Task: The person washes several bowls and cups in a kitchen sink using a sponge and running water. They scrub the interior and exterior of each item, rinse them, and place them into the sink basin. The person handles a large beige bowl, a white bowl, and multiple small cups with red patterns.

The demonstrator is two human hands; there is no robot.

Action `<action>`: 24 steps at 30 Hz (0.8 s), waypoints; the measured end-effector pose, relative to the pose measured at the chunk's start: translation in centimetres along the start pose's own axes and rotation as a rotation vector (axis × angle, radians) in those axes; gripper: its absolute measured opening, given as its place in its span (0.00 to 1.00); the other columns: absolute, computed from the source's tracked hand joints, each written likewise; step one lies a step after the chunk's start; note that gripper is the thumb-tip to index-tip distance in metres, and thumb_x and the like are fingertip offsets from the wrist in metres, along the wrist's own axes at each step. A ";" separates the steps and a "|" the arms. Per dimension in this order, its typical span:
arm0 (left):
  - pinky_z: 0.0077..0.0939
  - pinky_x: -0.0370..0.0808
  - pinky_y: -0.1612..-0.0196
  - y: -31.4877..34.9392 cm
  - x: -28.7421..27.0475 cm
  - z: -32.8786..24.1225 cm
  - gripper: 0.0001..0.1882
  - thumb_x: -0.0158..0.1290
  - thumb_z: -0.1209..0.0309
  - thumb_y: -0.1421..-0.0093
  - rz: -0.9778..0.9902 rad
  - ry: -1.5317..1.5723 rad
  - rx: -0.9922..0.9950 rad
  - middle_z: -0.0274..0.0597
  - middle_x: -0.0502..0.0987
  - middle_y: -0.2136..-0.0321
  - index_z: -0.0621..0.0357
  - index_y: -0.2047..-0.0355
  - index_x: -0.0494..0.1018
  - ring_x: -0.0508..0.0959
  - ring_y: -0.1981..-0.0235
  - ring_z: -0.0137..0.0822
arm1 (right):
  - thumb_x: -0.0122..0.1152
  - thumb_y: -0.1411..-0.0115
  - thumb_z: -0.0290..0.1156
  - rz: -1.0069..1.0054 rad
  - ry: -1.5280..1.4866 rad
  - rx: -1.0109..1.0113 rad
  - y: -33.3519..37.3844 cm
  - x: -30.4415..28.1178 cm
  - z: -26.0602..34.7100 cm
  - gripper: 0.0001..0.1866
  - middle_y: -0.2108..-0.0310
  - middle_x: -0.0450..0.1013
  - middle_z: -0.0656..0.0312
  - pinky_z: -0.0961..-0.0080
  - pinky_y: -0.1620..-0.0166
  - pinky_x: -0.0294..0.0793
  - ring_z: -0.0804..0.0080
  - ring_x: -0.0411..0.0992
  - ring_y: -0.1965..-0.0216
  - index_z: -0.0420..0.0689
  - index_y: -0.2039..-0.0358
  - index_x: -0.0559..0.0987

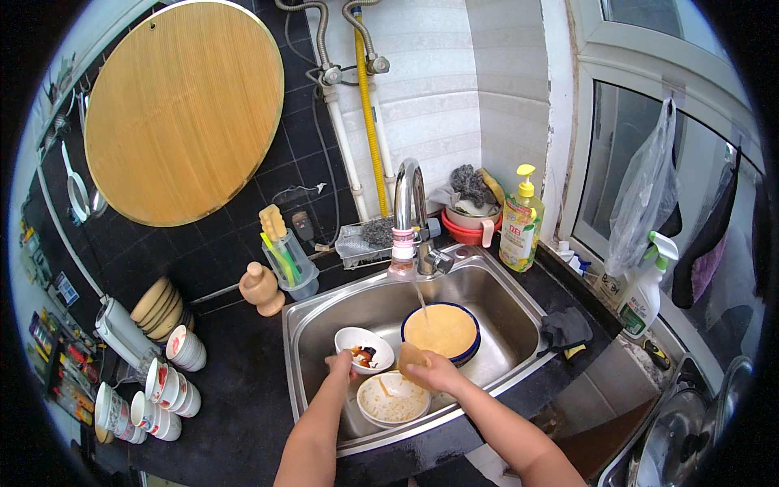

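My left hand [341, 364] grips the rim of a small white bowl [347, 337], tilted over the left side of the sink [495, 321]. Red and dark marks show inside that bowl; whether they are a printed pattern or scraps I cannot tell. In my right hand [439, 372] is a tan sponge [411, 358], closed in the fingers. Just below both hands sits another white bowl [393, 408], with brownish bits and a streak inside. Behind the sponge, water from the chrome faucet [406, 191] runs into a blue-rimmed basin [454, 323] that looks pale yellow inside.
Stacked white bowls [162, 385] and tan bowls [158, 307] stand on the black counter at left. A wooden jar [261, 290] and a utensil holder [294, 264] flank the sink. To the right are a yellow-pump soap bottle [521, 223], a dark cloth [565, 329] and a spray bottle [645, 288].
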State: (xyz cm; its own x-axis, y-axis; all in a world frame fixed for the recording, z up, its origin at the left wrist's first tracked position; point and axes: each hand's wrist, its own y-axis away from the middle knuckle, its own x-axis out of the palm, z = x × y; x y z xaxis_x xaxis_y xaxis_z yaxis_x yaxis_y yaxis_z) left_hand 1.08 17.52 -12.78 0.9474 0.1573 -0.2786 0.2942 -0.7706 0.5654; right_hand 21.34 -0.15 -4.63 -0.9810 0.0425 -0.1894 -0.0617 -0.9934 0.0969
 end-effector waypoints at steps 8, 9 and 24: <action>0.43 0.69 0.59 10.9 -2.8 -5.0 0.27 0.50 0.69 0.51 -0.196 -0.629 0.811 0.64 0.69 0.61 0.64 0.53 0.52 0.72 0.61 0.58 | 0.55 0.47 0.39 -0.135 -0.004 -0.090 -0.8 -0.1 -1.5 0.20 0.63 0.73 0.52 0.73 0.57 0.68 0.65 0.71 0.61 0.38 0.58 0.72; 0.43 0.70 0.60 11.5 -3.0 -5.2 0.28 0.50 0.69 0.52 -0.202 -0.677 0.943 0.63 0.69 0.62 0.64 0.53 0.52 0.73 0.63 0.57 | 0.55 0.47 0.38 -0.125 -0.006 -0.089 -0.9 -0.2 -1.6 0.20 0.63 0.73 0.54 0.75 0.58 0.68 0.68 0.71 0.62 0.37 0.57 0.71; 0.40 0.65 0.55 16.4 -4.9 -6.8 0.25 0.46 0.69 0.52 -0.221 -0.464 0.733 0.63 0.70 0.63 0.63 0.54 0.54 0.70 0.59 0.57 | 0.51 0.44 0.37 -0.401 -0.119 -0.190 -0.2 -0.6 -0.2 0.18 0.66 0.73 0.55 0.74 0.58 0.67 0.68 0.70 0.64 0.35 0.60 0.71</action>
State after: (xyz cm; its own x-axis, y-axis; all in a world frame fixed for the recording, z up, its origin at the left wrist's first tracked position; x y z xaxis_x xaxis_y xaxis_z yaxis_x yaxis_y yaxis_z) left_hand 2.12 8.35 3.13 0.6859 0.2061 -0.6979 0.1595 -0.9783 -0.1321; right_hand 21.96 0.04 -4.69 -0.9015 0.4285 -0.0604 -0.4170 -0.8975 -0.1436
